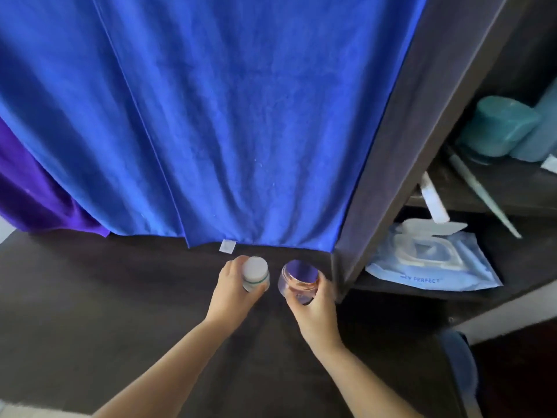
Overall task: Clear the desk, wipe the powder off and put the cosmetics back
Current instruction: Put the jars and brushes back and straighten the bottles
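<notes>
My left hand grips a small white bottle with a white cap and a green band, held upright near the back of the dark desk. Just to its right, my right hand holds a clear pinkish jar with a shiny lid that reflects purple. The two containers stand side by side, a small gap between them, just below the hem of the blue cloth. Whether they rest on the desk or hover just above it I cannot tell.
A large blue cloth hangs behind the desk, with a purple cloth at its left. At right a dark shelf unit holds a wet-wipes pack, teal cylinders and a long thin stick.
</notes>
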Demonstrator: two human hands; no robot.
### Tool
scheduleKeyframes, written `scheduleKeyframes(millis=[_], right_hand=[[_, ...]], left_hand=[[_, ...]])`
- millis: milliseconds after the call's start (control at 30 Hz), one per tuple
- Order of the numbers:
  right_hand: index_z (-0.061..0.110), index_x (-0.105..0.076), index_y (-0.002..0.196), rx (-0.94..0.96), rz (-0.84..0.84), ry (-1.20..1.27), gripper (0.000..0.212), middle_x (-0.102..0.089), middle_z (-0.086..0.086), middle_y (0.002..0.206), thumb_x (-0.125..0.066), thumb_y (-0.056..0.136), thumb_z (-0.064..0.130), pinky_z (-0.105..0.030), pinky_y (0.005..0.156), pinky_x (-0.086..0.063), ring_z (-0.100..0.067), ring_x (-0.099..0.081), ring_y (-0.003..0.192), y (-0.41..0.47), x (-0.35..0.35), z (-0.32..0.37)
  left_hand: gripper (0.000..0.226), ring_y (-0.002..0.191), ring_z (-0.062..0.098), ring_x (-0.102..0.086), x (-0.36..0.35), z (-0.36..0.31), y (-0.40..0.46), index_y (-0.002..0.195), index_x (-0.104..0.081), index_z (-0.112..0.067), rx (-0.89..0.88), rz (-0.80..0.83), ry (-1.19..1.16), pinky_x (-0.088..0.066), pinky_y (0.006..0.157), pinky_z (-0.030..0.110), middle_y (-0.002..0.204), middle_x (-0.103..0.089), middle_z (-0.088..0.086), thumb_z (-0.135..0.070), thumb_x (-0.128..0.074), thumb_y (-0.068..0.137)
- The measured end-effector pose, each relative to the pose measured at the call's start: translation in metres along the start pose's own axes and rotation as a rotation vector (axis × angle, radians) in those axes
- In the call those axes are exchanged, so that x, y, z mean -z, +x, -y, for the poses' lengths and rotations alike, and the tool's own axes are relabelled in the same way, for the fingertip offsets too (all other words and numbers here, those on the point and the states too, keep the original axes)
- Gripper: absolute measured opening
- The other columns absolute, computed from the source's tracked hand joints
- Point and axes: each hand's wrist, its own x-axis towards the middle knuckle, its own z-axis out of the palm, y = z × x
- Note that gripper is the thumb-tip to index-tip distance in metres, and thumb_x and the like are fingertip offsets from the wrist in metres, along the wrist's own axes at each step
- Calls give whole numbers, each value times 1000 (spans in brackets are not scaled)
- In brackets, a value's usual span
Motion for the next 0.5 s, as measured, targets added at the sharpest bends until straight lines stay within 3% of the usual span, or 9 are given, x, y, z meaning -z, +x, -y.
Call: scheduleKeyframes(millis=[133, 233, 400, 500], right_hand=[[-3, -49, 123, -45, -170, -136, 70, -55, -21, 117, -82, 65, 18, -46, 96, -46, -36, -55, 111, 27, -39, -16], [-6, -47, 123, -31, -209, -224, 71, -54, -22, 119, -82, 66, 17, -44, 98, -44, -37, -54, 113, 35, -46, -29], [-4, -43, 128, -4, -155, -346, 74, -51, -20, 126, -80, 69, 22, -34, 101, -39, -33, -51, 118, 34, -41, -32], [-5, -32, 137, -42, -87, -297, 88, -42, -22, 138, -80, 69, 22, -31, 107, -30, -33, -41, 129, 35, -33, -24]], left_hand=[[54, 113, 18, -45, -22, 33, 40, 120, -47, -16, -29, 91, 61, -42, 88, 28, 115, -51, 0, -30, -73, 74], [58, 115, 22, -44, -37, 48, 52, 124, -45, -13, -62, 134, 88, -40, 87, 28, 119, -50, 4, -28, -73, 75], [60, 116, 23, -44, -40, 54, 53, 125, -45, -11, -103, 150, 113, -44, 90, 34, 121, -48, 6, -26, -74, 75], [78, 125, 22, -38, -34, 44, 50, 138, -32, -14, -78, 181, 139, -42, 95, 37, 133, -41, 5, -28, -74, 75]])
